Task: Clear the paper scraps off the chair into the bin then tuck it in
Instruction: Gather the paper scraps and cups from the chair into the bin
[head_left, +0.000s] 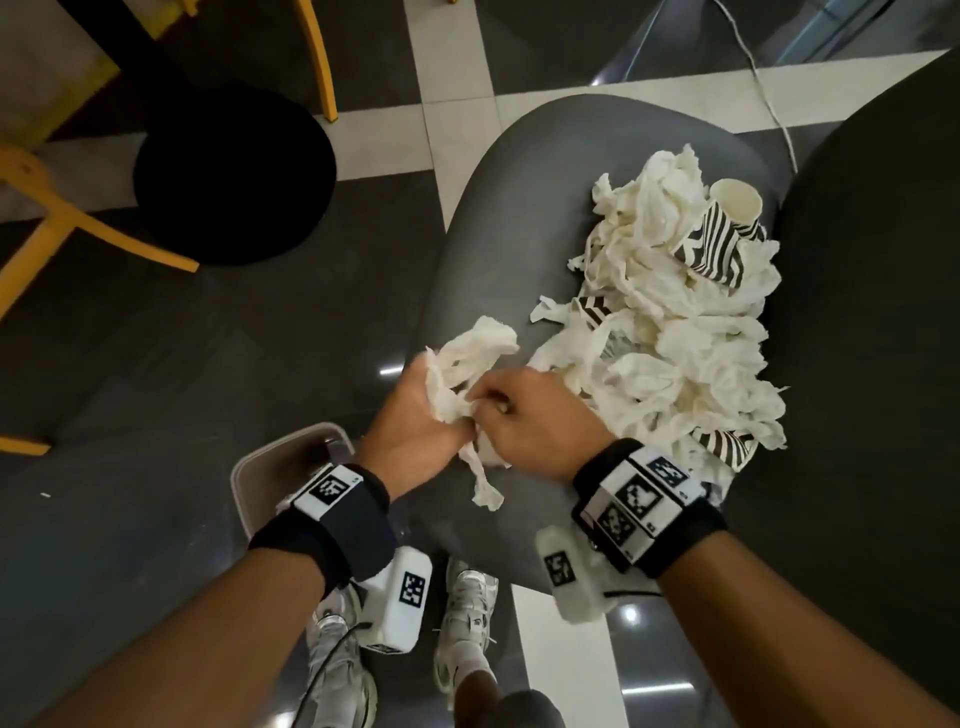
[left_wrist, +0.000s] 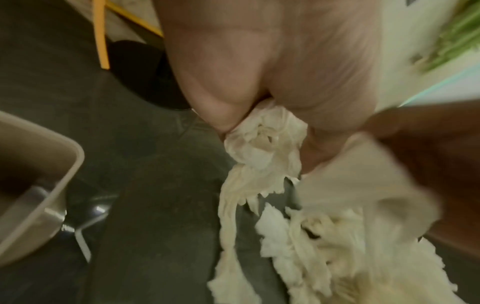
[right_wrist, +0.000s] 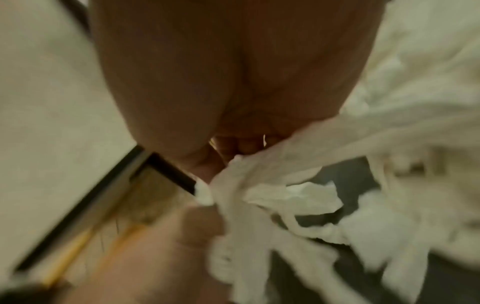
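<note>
A grey chair seat (head_left: 493, 218) holds a big pile of white paper scraps (head_left: 670, 322) with striped paper cups (head_left: 722, 234) mixed in. At the seat's near left edge my left hand (head_left: 415, 410) grips a bunch of white scraps (head_left: 467, 353); the scraps (left_wrist: 259, 144) poke out of its fist. My right hand (head_left: 530, 415) pinches scraps right beside it, knuckles touching the left hand, and strips (right_wrist: 259, 185) trail from its fingers. A beige bin (head_left: 291, 457) stands on the floor just below my left wrist, its rim (left_wrist: 64, 174) close to the seat.
A black round table base (head_left: 234, 176) and yellow wooden chair legs (head_left: 104, 234) stand to the left. A dark chair back (head_left: 872, 312) rises at right. A white cable (head_left: 769, 93) crosses the floor beyond the seat. My shoes (head_left: 467, 613) are under the seat's edge.
</note>
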